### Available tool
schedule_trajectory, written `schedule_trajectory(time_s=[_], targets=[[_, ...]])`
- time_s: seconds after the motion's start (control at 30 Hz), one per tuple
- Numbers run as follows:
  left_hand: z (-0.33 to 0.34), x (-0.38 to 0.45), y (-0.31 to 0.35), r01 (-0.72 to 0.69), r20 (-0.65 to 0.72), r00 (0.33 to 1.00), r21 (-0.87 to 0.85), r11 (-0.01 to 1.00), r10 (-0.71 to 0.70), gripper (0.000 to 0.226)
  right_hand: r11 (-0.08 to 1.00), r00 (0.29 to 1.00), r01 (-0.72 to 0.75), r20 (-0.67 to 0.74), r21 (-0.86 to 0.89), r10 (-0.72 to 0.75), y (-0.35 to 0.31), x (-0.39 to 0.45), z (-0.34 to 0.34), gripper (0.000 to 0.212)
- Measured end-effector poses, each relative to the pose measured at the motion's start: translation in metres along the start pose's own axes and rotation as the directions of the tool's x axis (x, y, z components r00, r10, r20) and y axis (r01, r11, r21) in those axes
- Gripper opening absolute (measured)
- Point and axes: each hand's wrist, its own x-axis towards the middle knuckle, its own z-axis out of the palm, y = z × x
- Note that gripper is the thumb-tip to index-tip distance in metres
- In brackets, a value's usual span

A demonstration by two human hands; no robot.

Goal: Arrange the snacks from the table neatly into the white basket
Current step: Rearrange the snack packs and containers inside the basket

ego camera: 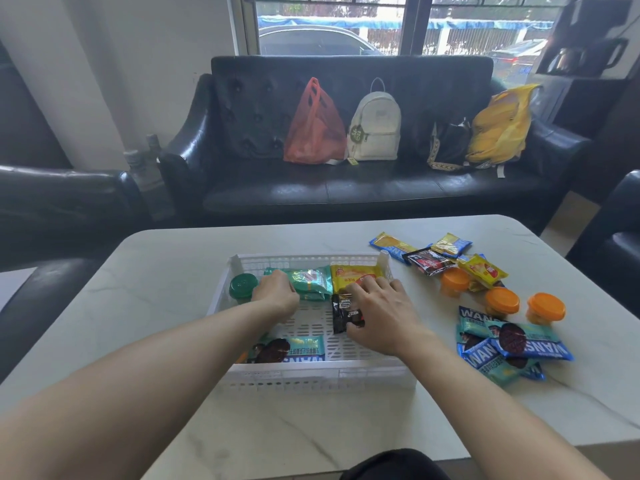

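The white basket [311, 370] stands mid-table. Inside it are a green-lidded cup [243, 285] at the far left, a teal packet [310, 282], a yellow packet [353, 276], a black packet [344, 315] and a teal-blue cookie packet [287, 349] near the front. My left hand [275, 294] rests fingers-down on the teal packet's left end. My right hand [381, 315] lies over the black packet, its thumb under the packet's near edge and its fingers touching the yellow packet. More snacks lie on the table to the right.
Right of the basket: three orange-lidded cups [502, 301], a heap of blue cookie packets [512, 344], and mixed blue, yellow and black packets [433, 259]. A black sofa [346, 192] with several bags stands behind the table [156, 278].
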Motion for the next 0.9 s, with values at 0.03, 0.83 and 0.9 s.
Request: schedule_trajectory(time_s=[0.03, 0.83, 0.9], targets=[[-0.003, -0.001, -0.003, -0.033, -0.027, 0.999, 0.049, 0.998, 0.034, 0.017, 1.000, 1.000, 0.012, -0.024, 0.012, -0.012, -0.005, 0.001, -0.002, 0.054], [-0.041, -0.009, -0.050, -0.401, 0.164, 0.896, 0.698, 0.593, 0.412, 0.046, 0.945, 0.971, 0.093, 0.181, 0.314, -0.156, -0.058, 0.012, 0.009, 0.041], [-0.041, -0.009, -0.049, -0.421, 0.179, 0.892, 0.663, 0.619, 0.415, 0.048, 0.944, 0.968, 0.085, 0.196, 0.318, -0.153, -0.059, 0.013, 0.010, 0.043]])
